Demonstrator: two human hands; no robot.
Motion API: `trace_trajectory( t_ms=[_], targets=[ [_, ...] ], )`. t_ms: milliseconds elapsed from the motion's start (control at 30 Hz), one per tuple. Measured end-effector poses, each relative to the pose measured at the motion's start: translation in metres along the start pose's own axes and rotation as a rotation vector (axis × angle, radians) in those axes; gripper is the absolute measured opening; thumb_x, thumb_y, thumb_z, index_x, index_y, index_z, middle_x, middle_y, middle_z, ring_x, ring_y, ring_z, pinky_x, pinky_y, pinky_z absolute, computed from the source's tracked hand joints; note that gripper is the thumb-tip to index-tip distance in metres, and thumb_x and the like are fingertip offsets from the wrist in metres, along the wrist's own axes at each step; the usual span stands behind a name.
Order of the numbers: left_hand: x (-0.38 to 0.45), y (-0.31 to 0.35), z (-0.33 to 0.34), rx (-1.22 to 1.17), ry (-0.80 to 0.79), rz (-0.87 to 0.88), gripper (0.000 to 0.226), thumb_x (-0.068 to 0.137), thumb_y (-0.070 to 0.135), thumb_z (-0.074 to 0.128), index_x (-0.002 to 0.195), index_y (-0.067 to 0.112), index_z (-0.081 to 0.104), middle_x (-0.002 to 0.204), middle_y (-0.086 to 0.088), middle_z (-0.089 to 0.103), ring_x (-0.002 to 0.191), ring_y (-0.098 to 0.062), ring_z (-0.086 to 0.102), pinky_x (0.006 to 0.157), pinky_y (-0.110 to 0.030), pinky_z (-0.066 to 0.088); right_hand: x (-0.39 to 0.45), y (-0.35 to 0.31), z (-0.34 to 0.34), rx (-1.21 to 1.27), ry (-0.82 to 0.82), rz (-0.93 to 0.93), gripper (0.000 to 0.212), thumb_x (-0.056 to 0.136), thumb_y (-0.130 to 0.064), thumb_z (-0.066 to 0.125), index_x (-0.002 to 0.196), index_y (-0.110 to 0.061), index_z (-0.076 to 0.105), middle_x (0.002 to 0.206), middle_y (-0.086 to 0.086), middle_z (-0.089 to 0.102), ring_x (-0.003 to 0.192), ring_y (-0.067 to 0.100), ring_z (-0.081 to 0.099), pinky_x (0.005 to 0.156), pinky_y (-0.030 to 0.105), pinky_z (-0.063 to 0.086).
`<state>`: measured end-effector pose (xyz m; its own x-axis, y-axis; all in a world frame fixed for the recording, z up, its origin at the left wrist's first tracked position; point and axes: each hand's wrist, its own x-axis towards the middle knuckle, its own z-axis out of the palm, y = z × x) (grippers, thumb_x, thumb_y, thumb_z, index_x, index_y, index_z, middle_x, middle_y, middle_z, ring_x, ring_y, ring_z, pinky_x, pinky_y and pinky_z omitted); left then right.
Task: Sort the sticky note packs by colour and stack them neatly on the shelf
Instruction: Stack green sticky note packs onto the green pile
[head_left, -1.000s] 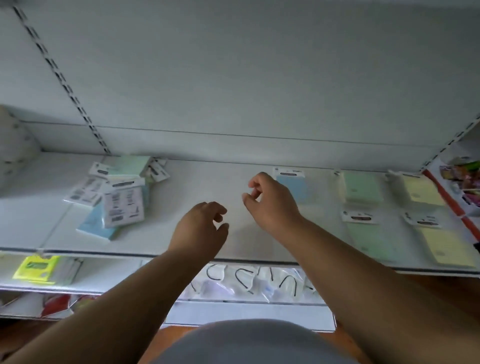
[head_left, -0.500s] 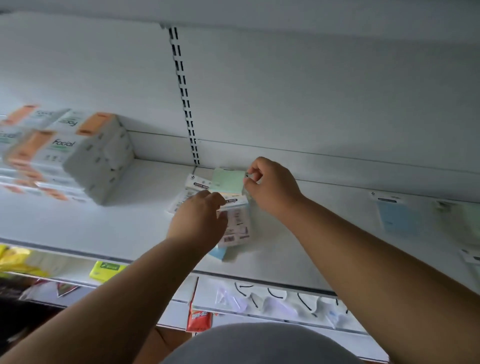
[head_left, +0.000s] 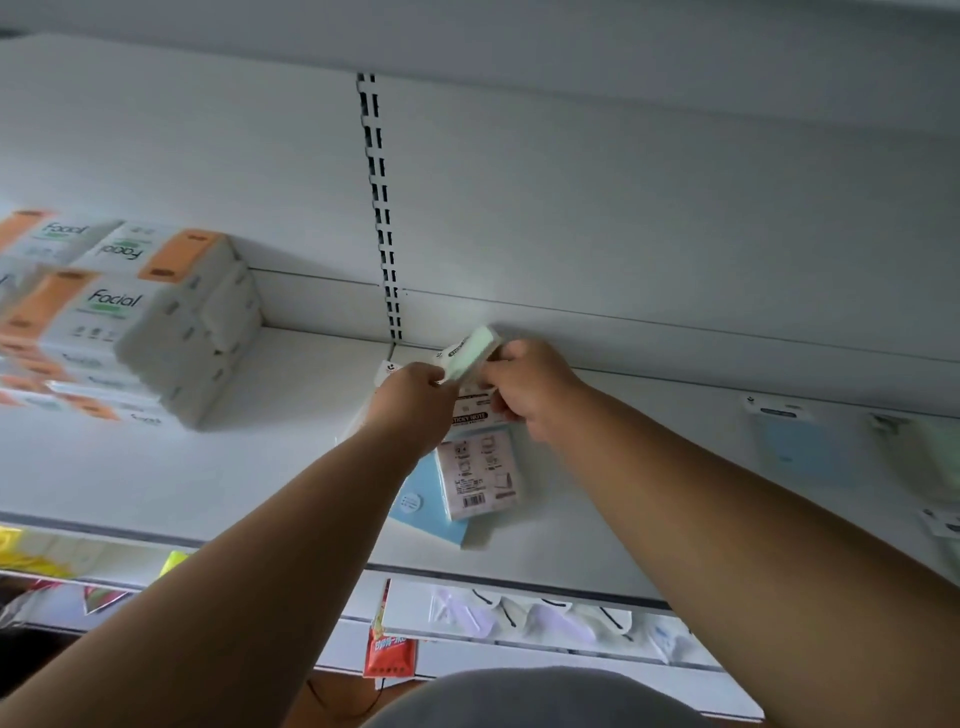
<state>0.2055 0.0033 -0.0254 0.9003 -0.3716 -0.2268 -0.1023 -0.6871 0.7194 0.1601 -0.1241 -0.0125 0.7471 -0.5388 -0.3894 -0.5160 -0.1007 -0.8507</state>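
A pale green sticky note pack (head_left: 475, 351) is tilted up above a loose pile on the white shelf (head_left: 260, 478). My left hand (head_left: 410, 410) pinches its lower left end and my right hand (head_left: 530, 387) grips its right side. Under the hands lie a pack turned back side up with a barcode (head_left: 480, 475) and a light blue pack (head_left: 428, 512). Further right on the shelf lie a separate blue pack (head_left: 789, 441) and a green pack (head_left: 930, 452), both blurred.
Stacked facial tissue packs (head_left: 140, 322) stand on the shelf at the left. A slotted upright (head_left: 382, 208) runs down the back wall above the pile. Below the shelf edge hang small clear packets (head_left: 535, 618) and a red packet (head_left: 389, 649).
My view has swung left from the sorted packs to the pile. Both hands have reached the pile and lifted the green pack, which now tilts up off the heap.
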Motion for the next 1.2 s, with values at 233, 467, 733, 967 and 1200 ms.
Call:
trace_trajectory(
  t_ms=[233, 467, 733, 967, 1200],
  targets=[
    [-0.009, 0.011, 0.005, 0.100, -0.042, 0.003, 0.022, 0.096, 0.026, 0.046, 0.096, 0.026, 0.068, 0.084, 0.004, 0.067, 0.075, -0.019, 0.065, 0.064, -0.033, 0.058, 0.010, -0.004, -0.007, 0.053, 0.002, 0.107, 0.017, 0.092, -0.030, 0.060, 0.093, -0.013, 0.061, 0.076, 0.011, 0.068, 0.042, 0.017, 0.057, 0.039, 0.017, 0.032],
    [-0.017, 0.012, 0.005, -0.077, 0.159, 0.033, 0.029, 0.095, 0.040, 0.052, 0.090, 0.017, 0.068, 0.076, 0.002, 0.068, 0.070, -0.019, 0.065, 0.062, -0.032, 0.053, -0.025, 0.004, -0.014, 0.274, 0.004, -0.047, 0.017, 0.092, -0.025, 0.062, 0.082, -0.013, 0.067, 0.073, 0.002, 0.069, 0.045, 0.012, 0.052, 0.043, 0.021, 0.035],
    [-0.057, 0.020, 0.026, -0.018, 0.178, 0.302, 0.012, 0.087, 0.027, 0.066, 0.098, 0.026, 0.061, 0.080, 0.017, 0.060, 0.073, -0.003, 0.056, 0.061, -0.020, 0.039, -0.065, 0.051, -0.080, 0.284, 0.139, -0.171, 0.011, 0.086, -0.013, 0.068, 0.077, -0.015, 0.063, 0.058, 0.003, 0.054, 0.049, 0.017, 0.046, 0.045, 0.022, 0.032],
    [-0.103, 0.064, 0.082, -0.011, -0.033, 0.426, 0.018, 0.084, 0.022, 0.070, 0.096, 0.029, 0.058, 0.073, 0.013, 0.059, 0.065, 0.004, 0.053, 0.057, -0.011, 0.035, -0.102, 0.087, -0.168, 0.000, 0.373, -0.272, 0.025, 0.085, -0.022, 0.071, 0.085, -0.003, 0.054, 0.063, -0.002, 0.057, 0.047, 0.014, 0.050, 0.050, 0.025, 0.041],
    [-0.150, 0.130, 0.194, 0.019, -0.263, 0.481, 0.013, 0.082, 0.023, 0.071, 0.083, 0.025, 0.058, 0.071, 0.014, 0.059, 0.064, 0.001, 0.054, 0.053, -0.008, 0.034, -0.142, 0.162, -0.279, -0.297, 0.603, -0.261, 0.028, 0.082, -0.028, 0.071, 0.073, -0.021, 0.046, 0.066, -0.009, 0.051, 0.056, 0.007, 0.046, 0.054, 0.022, 0.037]
  ],
)
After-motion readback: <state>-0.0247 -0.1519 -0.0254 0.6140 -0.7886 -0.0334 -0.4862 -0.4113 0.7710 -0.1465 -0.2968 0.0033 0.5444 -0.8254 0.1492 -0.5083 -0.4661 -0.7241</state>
